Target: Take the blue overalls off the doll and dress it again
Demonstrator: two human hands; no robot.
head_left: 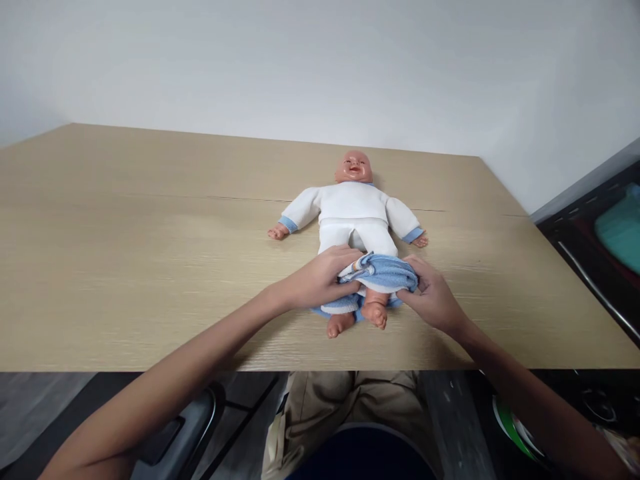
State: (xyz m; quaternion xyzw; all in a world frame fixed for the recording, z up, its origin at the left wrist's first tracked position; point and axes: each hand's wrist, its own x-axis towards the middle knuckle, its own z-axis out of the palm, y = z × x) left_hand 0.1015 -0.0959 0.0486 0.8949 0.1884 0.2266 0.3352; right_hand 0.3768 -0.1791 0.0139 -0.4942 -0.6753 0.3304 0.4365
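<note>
We're grasping blue cloth (387, 270) at the doll (353, 200)'s leg (375, 300), left hand (325, 275) and right hand (434, 293) pinching opposite sides, probably keeping fabric spread. Doll's lying face-up, feet toward us, centre to lower centre of frame, on table (150, 267).

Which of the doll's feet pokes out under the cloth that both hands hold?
The right-hand foot: its ankle shows just below the bunched cloth, between left hand and right hand. The other foot lies further left, nearer the table's front edge.
</note>
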